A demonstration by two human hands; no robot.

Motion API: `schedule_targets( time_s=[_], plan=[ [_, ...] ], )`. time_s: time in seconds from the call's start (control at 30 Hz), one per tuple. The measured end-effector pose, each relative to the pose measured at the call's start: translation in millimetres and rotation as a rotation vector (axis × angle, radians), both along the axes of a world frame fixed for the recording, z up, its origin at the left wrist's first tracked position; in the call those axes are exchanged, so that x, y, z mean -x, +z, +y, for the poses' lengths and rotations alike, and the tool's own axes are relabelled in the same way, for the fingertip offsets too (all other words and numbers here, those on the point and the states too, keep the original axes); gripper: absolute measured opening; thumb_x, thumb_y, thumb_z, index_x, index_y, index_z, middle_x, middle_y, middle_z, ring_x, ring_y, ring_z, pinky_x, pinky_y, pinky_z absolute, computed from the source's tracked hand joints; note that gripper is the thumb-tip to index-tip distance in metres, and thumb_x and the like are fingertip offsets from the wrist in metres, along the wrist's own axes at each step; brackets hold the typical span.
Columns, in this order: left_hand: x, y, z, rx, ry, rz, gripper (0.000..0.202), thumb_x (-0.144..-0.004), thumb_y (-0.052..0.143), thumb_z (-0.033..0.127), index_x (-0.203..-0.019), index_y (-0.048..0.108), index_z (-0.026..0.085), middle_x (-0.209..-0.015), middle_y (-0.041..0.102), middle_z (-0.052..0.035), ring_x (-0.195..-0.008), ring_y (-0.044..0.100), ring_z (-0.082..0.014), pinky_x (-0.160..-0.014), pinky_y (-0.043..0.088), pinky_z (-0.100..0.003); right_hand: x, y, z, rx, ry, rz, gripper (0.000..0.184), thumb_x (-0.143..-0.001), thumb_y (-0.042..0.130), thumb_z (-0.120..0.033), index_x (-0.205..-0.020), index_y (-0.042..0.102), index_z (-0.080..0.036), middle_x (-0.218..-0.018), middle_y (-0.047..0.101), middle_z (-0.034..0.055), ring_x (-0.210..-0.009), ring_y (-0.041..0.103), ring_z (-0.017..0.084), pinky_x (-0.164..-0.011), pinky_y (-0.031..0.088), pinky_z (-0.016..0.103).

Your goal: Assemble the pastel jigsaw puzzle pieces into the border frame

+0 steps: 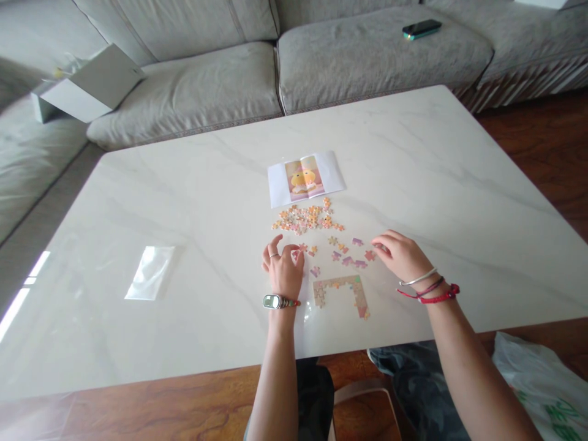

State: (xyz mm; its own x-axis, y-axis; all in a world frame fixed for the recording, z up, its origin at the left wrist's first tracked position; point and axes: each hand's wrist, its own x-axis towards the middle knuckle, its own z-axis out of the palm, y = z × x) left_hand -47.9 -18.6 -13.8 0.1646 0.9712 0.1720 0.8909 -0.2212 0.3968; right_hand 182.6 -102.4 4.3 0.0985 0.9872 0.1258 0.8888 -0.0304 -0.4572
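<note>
My left hand (285, 268) is over the table with thumb and index finger closed at a pink puzzle piece (296, 253); its other fingers are curled apart. On the right, my right hand (400, 252) has its fingers drawn together beside a reddish puzzle piece (370, 255). Whether something small is between those fingertips is hidden. Between the hands lie several loose purple, pink and yellow pieces, among them a purple piece (348, 261). Nearer the front edge, a partly joined puzzle border (337, 282) forms an upside-down U.
A heap of puzzle pieces (303, 218) lies below a creased picture sheet (305, 177) showing a yellow figure. A clear plastic bag (150, 273) rests on the marble-patterned table (206, 184) at left. Behind is a grey sofa (367, 61) with a phone (421, 29).
</note>
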Motion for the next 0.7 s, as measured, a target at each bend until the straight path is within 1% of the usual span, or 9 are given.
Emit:
schedule_targets(
  time_s=[0.07, 0.23, 0.33, 0.4, 0.53, 0.6, 0.7],
  plan=[
    [1.8, 2.6, 0.4, -0.035, -0.033, -0.029, 0.012, -0.07, 0.055, 0.03, -0.077, 0.061, 0.021, -0.118, 0.043, -0.0082, -0.109, 0.033, -0.0307, -0.078, 0.037, -0.05, -0.2, 0.8, -0.3, -0.005, 0.001, 0.001, 0.013, -0.075, 0.046, -0.016, -0.079, 0.059, -0.017, -0.078, 0.058, 0.0038, -0.062, 0.052, 0.012, -0.061, 0.041, 0.023],
    [3.4, 6.0, -4.8, -0.14, -0.179, -0.085, 0.009, -0.07, 0.056, 0.028, -0.073, 0.06, 0.021, -0.115, 0.045, -0.0073, -0.107, 0.038, -0.0261, -0.086, 0.035, -0.047, 7.0, 4.4, -0.2, 0.003, 0.013, 0.015, 0.012, -0.075, 0.048, -0.016, -0.079, 0.059, -0.017, -0.078, 0.058, 0.0038, -0.062, 0.052, 0.012, -0.061, 0.041, 0.024],
    [3.6, 6.6, -12.4, -0.171, -0.238, -0.103, 0.007, -0.069, 0.058, 0.026, -0.074, 0.059, 0.021, -0.114, 0.045, -0.0068, -0.107, 0.038, -0.0254, -0.088, 0.035, -0.045, 21.6, 7.0, 0.0, 0.002, 0.049, 0.063, 0.012, -0.075, 0.048, -0.016, -0.08, 0.059, -0.017, -0.078, 0.058, 0.004, -0.063, 0.052, 0.012, -0.061, 0.042, 0.024],
    [4.3, 7.5, -17.3, -0.185, -0.278, -0.128, 0.008, -0.069, 0.058, 0.025, -0.076, 0.058, 0.021, -0.114, 0.044, -0.0065, -0.106, 0.039, -0.024, -0.088, 0.036, -0.044, 34.9, 7.5, -0.9, -0.008, 0.092, 0.107, 0.013, -0.076, 0.047, -0.015, -0.083, 0.058, -0.018, -0.082, 0.059, 0.0048, -0.067, 0.054, 0.013, -0.065, 0.043, 0.025],
    [6.9, 9.5, -23.7, -0.221, -0.33, -0.167, 0.008, -0.07, 0.058, 0.025, -0.077, 0.057, 0.021, -0.114, 0.045, -0.0064, -0.102, 0.04, -0.0216, -0.088, 0.036, -0.043, 63.3, 4.5, -5.4, 0.007, 0.178, 0.217, 0.022, -0.076, 0.047, -0.013, -0.096, 0.055, -0.017, -0.087, 0.06, 0.0062, -0.075, 0.056, 0.015, -0.071, 0.044, 0.028],
    [8.4, 9.4, -26.4, -0.225, -0.355, -0.183, 0.009, -0.069, 0.058, 0.025, -0.077, 0.057, 0.021, -0.114, 0.045, -0.0067, -0.104, 0.039, -0.0223, -0.086, 0.037, -0.043, 76.2, 1.6, -7.3, 0.01, 0.162, 0.29, 0.027, -0.074, 0.049, -0.014, -0.101, 0.053, -0.016, -0.085, 0.061, 0.0061, -0.073, 0.056, 0.015, -0.071, 0.045, 0.03],
    [10.0, 7.9, -32.2, -0.218, -0.421, -0.204, 0.01, -0.07, 0.058, 0.025, -0.079, 0.057, 0.022, -0.115, 0.044, -0.0065, -0.107, 0.037, -0.023, -0.084, 0.039, -0.043, 90.9, -3.1, -8.1, 0.021, 0.036, 0.49, 0.03, -0.073, 0.051, -0.018, -0.103, 0.052, -0.017, -0.08, 0.062, 0.0043, -0.062, 0.057, 0.012, -0.066, 0.047, 0.029]
  ],
)
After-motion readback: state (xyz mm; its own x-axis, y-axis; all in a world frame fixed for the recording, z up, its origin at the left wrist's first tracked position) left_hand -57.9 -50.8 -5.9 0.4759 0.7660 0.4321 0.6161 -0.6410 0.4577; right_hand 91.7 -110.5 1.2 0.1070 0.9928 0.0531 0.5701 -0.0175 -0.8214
